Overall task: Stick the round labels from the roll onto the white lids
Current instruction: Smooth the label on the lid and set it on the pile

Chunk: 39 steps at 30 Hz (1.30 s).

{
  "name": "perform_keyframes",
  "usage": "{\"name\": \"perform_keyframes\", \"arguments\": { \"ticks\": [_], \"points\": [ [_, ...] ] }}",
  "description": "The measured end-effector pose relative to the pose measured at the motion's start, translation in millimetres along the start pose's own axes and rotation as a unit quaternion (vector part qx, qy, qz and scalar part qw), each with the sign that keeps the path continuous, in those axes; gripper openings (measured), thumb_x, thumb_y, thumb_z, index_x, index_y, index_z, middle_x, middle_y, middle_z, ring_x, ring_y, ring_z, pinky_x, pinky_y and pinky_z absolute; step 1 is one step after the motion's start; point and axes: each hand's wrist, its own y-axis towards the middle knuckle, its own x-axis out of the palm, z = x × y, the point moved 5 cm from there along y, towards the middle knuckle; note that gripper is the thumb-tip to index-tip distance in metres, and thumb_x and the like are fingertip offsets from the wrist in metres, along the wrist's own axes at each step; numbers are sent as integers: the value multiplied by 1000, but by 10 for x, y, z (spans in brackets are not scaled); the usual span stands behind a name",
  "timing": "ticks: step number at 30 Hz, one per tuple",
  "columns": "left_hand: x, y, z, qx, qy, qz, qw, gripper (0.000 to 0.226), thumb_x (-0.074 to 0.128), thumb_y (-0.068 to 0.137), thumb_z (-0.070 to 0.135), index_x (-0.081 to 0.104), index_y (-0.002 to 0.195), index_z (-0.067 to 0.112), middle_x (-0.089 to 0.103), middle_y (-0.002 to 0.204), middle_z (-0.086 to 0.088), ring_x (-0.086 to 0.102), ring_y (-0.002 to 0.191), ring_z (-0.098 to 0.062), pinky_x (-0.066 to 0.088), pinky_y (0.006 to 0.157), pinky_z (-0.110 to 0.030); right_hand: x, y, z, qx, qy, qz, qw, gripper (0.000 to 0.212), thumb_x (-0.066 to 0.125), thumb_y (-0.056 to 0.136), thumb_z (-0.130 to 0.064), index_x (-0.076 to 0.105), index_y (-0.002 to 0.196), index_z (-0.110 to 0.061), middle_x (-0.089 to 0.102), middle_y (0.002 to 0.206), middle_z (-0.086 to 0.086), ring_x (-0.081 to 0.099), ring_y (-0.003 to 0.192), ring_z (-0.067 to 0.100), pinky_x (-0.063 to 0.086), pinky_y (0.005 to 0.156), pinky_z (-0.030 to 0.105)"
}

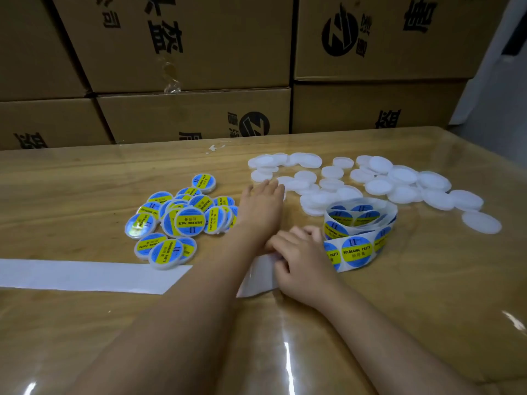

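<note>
While the left hand (262, 203) lay flat with its fingers straight, reaching to the near edge of the scatter of white lids (379, 185) at the far right of the table (85, 181), the right hand (302, 260) curled over the white backing strip (258, 276) just beside the roll (360, 220), pinching it. Whether the left fingertips were touching a lid could not be told. The step looked like fetching one bare lid. It would go best if a single lid were slid clear of its overlapping neighbours and brought close to the roll, top face up, with the right hand holding the strip taut so the next label would peel cleanly and land centred. Each round label, blue with a yellow band, read "SOLDERING PASTE" beneath a "II" mark; the smaller characters were too small to read. Finished lids (185, 220) lay heaped to the left. Brown cartons (194, 115) behind carried black Chinese characters and a round logo.
</note>
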Motion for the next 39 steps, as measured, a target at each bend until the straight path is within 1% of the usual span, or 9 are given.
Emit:
{"name": "perform_keyframes", "arguments": {
  "ticks": [9,12,14,17,19,27,29,34,39],
  "points": [
    [156,110,17,29,62,-77,995,24,42,94,13,57,112,7,57,118,-14,50,111,-32,37,87,-36,17,8,2,-22,-3,10,1000,24,46,64,-8,62,80,-15,60,76,-6,53,77,23,30,85,38],
    [57,10,-12,24,-89,-50,994,28,47,93,17,57,118,9,62,110,-10,56,103,-27,40,85,-31,-6,6,20,-7,21,38,999,21,46,64,-8,58,80,-15,56,75,-8,51,75,19,32,86,40],
    [-99,-139,-86,-48,-362,-1,931,28,52,93,14,58,119,10,62,89,-3,57,84,-17,42,74,-20,-77,4,62,45,59,93,993,14,51,70,-7,55,82,-13,51,75,-8,47,71,16,36,85,42],
    [-284,-423,-131,-117,-710,21,694,22,55,93,11,62,112,20,60,89,-4,60,83,-11,51,75,-19,-202,-32,178,116,58,209,969,26,55,78,-12,59,103,-4,59,92,5,59,80,26,34,84,41],
    [-380,-585,-121,-107,-799,13,592,22,54,93,10,65,109,21,66,97,-3,65,87,-11,54,72,-23,-240,-37,206,139,75,216,964,40,50,87,-22,53,123,-6,60,105,3,60,90,24,27,90,36],
    [-359,-941,-69,-96,-855,12,509,23,54,89,8,65,109,14,70,93,-7,68,87,-16,54,71,-22,-292,-72,66,68,95,243,963,44,41,90,-31,59,121,-6,59,85,-2,57,80,19,29,90,34],
    [-307,-981,-66,-83,-847,33,525,25,58,82,13,67,105,13,71,98,-6,67,94,-17,53,76,-24,-305,-73,61,63,88,253,962,41,42,91,-28,61,118,-5,61,86,1,57,78,22,31,88,36],
    [-226,-1061,-143,-69,-680,109,721,16,59,92,12,67,94,26,68,82,18,59,78,3,46,71,-14,-303,-53,48,56,67,249,965,37,41,93,-25,64,116,-8,63,88,1,58,79,23,33,84,38],
    [-139,-1081,-155,-101,-498,133,851,17,47,97,34,47,80,33,58,73,17,55,72,-1,43,66,-24,-269,-47,150,93,77,247,962,32,39,93,-12,64,113,-11,65,89,-4,58,83,17,25,84,27]
  ]
}}
